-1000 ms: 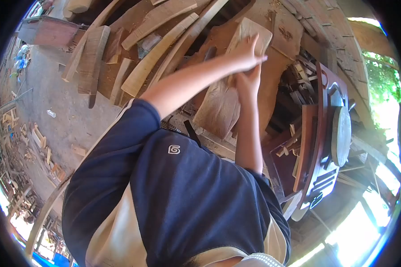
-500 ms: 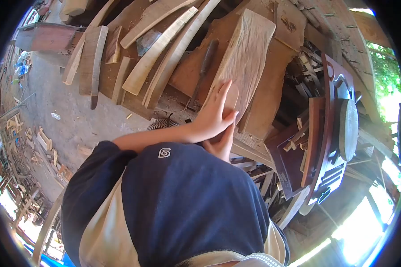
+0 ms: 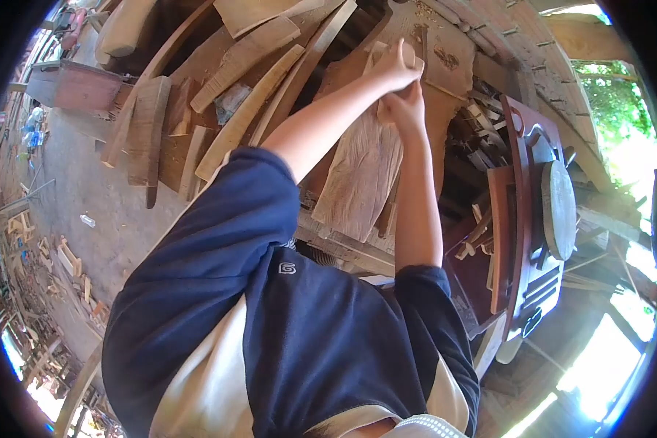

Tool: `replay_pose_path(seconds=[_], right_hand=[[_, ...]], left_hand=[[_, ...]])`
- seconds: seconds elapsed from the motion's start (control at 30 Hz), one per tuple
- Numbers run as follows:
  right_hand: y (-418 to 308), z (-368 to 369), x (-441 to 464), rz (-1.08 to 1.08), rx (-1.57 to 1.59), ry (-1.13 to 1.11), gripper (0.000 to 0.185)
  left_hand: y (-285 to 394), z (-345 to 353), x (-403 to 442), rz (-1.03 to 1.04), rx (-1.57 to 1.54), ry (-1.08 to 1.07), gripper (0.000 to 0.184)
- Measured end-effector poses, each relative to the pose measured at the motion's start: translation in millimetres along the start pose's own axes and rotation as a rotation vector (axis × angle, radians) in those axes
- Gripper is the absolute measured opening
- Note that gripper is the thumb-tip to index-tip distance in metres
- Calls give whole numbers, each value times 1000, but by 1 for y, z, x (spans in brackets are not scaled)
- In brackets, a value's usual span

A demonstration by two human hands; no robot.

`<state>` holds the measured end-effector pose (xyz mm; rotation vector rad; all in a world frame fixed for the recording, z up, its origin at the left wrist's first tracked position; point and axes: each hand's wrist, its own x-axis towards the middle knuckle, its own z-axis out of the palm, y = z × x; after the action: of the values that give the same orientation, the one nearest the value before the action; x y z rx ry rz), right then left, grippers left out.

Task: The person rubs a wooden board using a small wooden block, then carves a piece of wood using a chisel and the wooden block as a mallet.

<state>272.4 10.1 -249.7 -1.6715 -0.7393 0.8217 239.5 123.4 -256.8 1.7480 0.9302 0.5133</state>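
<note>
A broad wooden board (image 3: 359,179) with a wavy, rippled surface lies lengthwise on the bench ahead of me. Over its far end, my left hand (image 3: 396,71) is closed on a smooth, round-ended wooden block (image 3: 409,55), with both arms stretched out. Just nearer and to the right, my right hand (image 3: 407,108) grips the same block from behind. The hands hide most of the block, so its exact kind and its underside do not show.
Several curved wooden pieces (image 3: 252,106) lie left of the board. Dark red furniture with a round grey disc (image 3: 559,210) stands at the right, beside stacked offcuts. A small clear bottle (image 3: 87,220) lies on the floor (image 3: 117,197), with wood scraps farther left.
Both hands have moved away from my body with the wooden block, from the board's near part to its far end. My arms have straightened, and the view has shifted slightly.
</note>
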Motion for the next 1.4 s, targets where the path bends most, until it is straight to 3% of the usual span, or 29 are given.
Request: replay_pose_path(seconds=[0.07,0.1,0.17,0.2,0.33,0.43,0.47,0.5,0.53,0.57,0.63,0.7,0.8,0.83,0.87,0.9,0.93,0.97,1.1,1.23,1.3,1.4], right_hand=[[-5,3,-54,21,25,-76,73],[-6,7,-89,38,131,-112,64],[-19,20,-167,82,286,-180,82],[6,20,-201,-10,143,-185,87],[-4,35,-279,103,178,-156,99],[5,44,-253,13,263,-57,100],[7,36,-226,-29,61,-44,96],[13,36,-192,-86,131,-18,85],[12,28,-154,-115,-97,52,72],[-4,29,-115,-101,131,76,60],[1,13,-43,-23,18,52,54],[-34,8,-14,67,-63,46,51],[-20,8,-22,-47,-3,36,53],[-14,7,-40,8,43,-6,57],[0,11,-59,-62,80,3,61],[-7,13,-93,46,107,-33,65],[5,15,-122,-87,46,-69,67],[-18,24,-163,-79,93,-67,74],[6,45,-273,12,231,-17,88],[2,42,-257,44,154,-28,87],[-4,38,-215,-135,-106,-4,85],[-17,27,-105,-152,-13,-38,73]], left_hand=[[-5,1,-52,63,33,89,91],[-4,-4,-91,60,3,84,88],[-9,-9,-177,152,-48,152,86],[-9,-15,-218,199,-105,163,87],[-5,-30,-291,123,21,108,86],[0,-29,-253,123,129,41,85],[0,-25,-228,144,151,-2,85],[0,-21,-197,154,104,4,86],[0,-17,-158,170,58,14,86],[-8,-8,-113,111,-32,-16,91],[-6,-2,-38,39,-44,-32,94],[-1,5,6,86,309,110,96],[-9,8,-2,110,339,156,95],[-17,12,-19,133,339,172,93],[-16,11,-46,117,281,152,92],[-19,8,-81,169,195,163,89],[-10,-2,-125,170,75,130,88],[-8,-11,-166,155,-46,70,87],[-7,-29,-272,218,-20,-3,88],[-8,-26,-258,198,-70,-25,88],[-11,-19,-215,227,-52,-18,87],[-16,-4,-101,168,-33,59,93]])
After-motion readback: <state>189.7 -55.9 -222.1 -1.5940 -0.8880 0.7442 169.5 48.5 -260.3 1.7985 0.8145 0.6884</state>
